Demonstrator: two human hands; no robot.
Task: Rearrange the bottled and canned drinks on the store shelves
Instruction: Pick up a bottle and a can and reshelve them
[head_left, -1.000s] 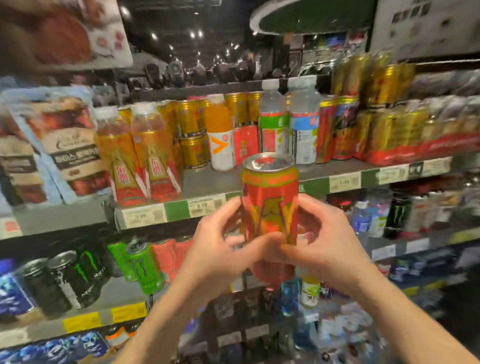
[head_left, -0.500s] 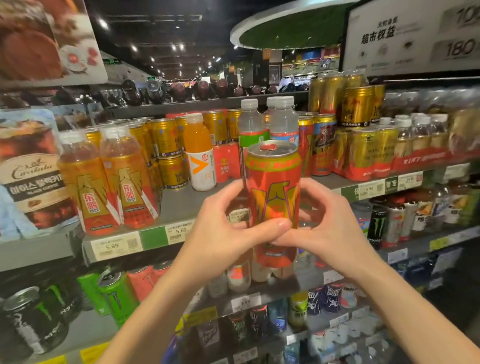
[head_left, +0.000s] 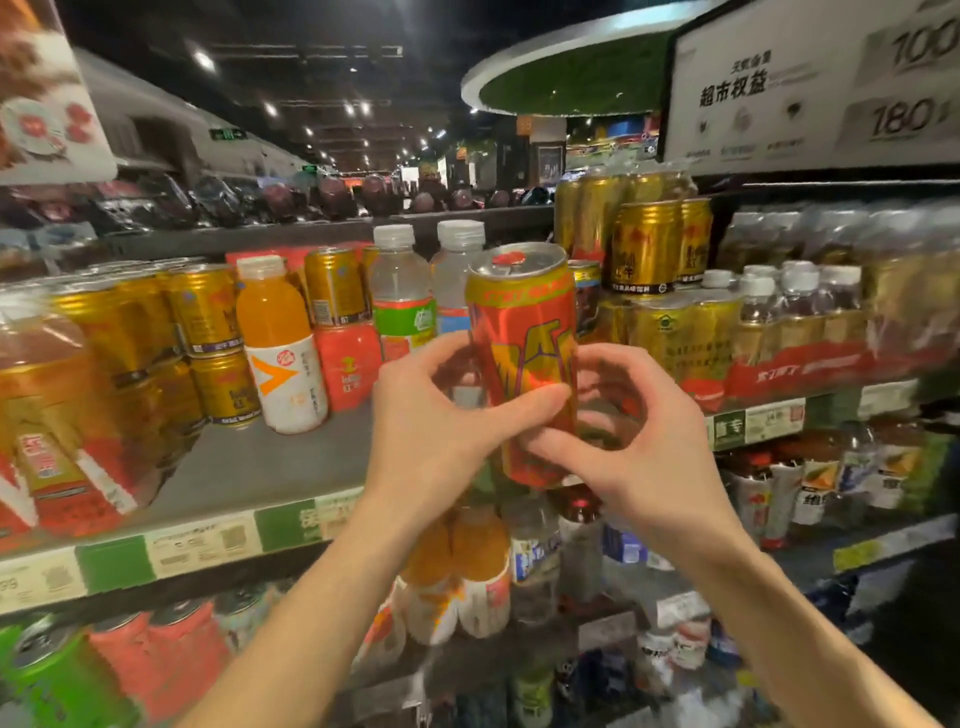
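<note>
So you've got the red and orange can (head_left: 522, 364) up in the air in front of the shelf (head_left: 249, 462), both hands on it. Your left hand (head_left: 431, 421) has its thumb across the front of the can and the fingers (head_left: 415, 364) curled round the left side, and your right hand (head_left: 639, 441) is wrapped round the lower right side, thumb pressed on near the bottom. So both sets of fingers are grasping the can, nothing loose. The can is upright, maybe tipped a hair to the left, and it isn't touching the shelf or anything on it yet.

My read: you're mid-carry, at the placing step, can picked but not set down.

There's a bare patch of shelf toward the front edge, between the orange bottle (head_left: 278, 353) on the left and the gold can packs (head_left: 670, 332) on the right, with two clear bottles (head_left: 402, 291) standing further back. That looks like the obvious landing spot, though I can't tell which row you actually mean it for.

Next move, I'd say, wants the can pushed forward over the front edge and lowered flat onto its base. Keep it level, because those tall clear bottles behind look easy to knock. Probably drop one hand off first so the other can slide it in.
</note>
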